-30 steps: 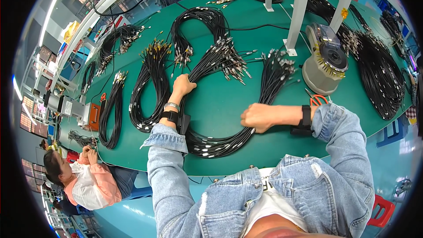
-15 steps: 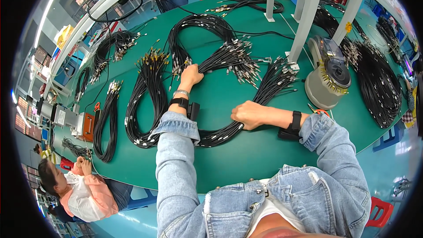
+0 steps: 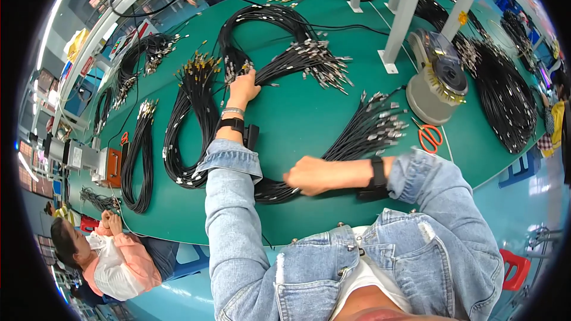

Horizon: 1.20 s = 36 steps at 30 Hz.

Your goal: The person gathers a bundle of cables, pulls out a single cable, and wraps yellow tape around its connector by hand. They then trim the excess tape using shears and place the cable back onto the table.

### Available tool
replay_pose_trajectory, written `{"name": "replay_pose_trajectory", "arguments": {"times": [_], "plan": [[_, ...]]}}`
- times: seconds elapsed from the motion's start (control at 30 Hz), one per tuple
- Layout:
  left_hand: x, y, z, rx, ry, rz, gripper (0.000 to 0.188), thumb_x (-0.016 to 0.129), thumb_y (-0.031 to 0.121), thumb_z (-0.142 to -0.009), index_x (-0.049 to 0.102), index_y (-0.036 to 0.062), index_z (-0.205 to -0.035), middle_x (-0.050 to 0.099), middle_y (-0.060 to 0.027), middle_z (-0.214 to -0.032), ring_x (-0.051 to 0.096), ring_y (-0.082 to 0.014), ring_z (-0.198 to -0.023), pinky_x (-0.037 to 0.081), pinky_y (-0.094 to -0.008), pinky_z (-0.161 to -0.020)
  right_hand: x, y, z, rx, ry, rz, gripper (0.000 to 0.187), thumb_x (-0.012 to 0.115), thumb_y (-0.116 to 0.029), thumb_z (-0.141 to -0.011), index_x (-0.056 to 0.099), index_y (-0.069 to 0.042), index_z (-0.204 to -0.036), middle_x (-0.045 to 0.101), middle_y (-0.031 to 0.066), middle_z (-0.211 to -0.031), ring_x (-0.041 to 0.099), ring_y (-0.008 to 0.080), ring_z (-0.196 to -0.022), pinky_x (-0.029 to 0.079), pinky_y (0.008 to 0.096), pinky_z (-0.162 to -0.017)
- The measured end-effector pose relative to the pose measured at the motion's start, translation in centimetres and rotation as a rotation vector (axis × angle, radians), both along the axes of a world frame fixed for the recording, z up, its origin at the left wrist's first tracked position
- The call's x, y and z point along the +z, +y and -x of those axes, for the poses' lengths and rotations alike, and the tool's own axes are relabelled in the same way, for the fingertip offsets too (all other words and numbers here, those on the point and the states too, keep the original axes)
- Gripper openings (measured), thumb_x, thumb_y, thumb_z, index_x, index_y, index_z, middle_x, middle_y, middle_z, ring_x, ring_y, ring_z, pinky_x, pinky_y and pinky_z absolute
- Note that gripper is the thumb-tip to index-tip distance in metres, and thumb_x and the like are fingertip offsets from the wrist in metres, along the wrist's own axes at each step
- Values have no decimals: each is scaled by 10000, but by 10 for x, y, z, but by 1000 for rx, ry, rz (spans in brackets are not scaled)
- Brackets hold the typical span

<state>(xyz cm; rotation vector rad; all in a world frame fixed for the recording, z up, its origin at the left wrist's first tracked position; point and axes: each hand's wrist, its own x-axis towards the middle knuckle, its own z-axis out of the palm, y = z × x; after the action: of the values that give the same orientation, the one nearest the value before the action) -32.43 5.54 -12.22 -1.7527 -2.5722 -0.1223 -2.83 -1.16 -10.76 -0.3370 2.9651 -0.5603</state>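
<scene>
On the table's [image 3: 297, 119] near half, the bundle [image 3: 357, 134] is best guided in an even curve, cables parallel, ends unsnagged. One end fans out just right of the left hand [image 3: 242, 89], whose fingers close around it; its near bend runs beside the right hand [image 3: 310, 175] (curled but blurred; I cannot tell its grip), the other end farther right.

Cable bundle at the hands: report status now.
Left hand closed on cable bundle near upper end. Right hand at its lower bend, grip unclear. Ends fanned out. Orange-handled scissors near right end, apart.
</scene>
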Motion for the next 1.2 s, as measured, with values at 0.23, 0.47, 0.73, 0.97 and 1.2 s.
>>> {"name": "replay_pose_trajectory", "arguments": {"times": [0.23,0.47,0.73,0.97,1.2], "plan": [[11,-21,-72,-138,219,-219,686,714,222,-716,370,69,-1289,485,-170,-1190,480,-341,-1094,441,-423,-874,-26,-1,-40,-58,329,127,140,573,-47,-675,561,46,-778,609,166,-758,618,351,-742,498,441,-577],[47,-148,-194,-259,-654,-34,319,487,249,-922,559,-2,-1105,598,-194,-1037,548,-319,-1026,413,-402,-899,-25,5,-69,-63,288,126,119,535,-53,-712,550,37,-787,586,164,-826,595,316,-767,508,422,-625],[3,-263,-220,-136,-240,-207,307,423,191,-906,570,36,-684,556,-111,-652,518,-313,-622,394,-393,-615,-37,-64,-63,-19,339,176,141,557,-76,-730,561,48,-796,584,171,-830,598,320,-815,511,425,-659],[6,-300,-191,-15,-256,-269,374,429,211,-910,548,31,-605,529,-116,-580,511,-320,-602,395,-400,-612,-35,-108,-29,-53,348,245,141,581,-91,-731,572,31,-800,582,170,-871,590,328,-842,498,432,-663],[-2,-332,-194,70,-228,-227,334,467,202,-902,568,9,-647,561,-135,-641,533,-325,-654,398,-419,-642,-27,-117,-54,25,345,154,336,671,-186,-689,587,12,-947,592,165,-976,559,305,-958,470,427,-730]]}}
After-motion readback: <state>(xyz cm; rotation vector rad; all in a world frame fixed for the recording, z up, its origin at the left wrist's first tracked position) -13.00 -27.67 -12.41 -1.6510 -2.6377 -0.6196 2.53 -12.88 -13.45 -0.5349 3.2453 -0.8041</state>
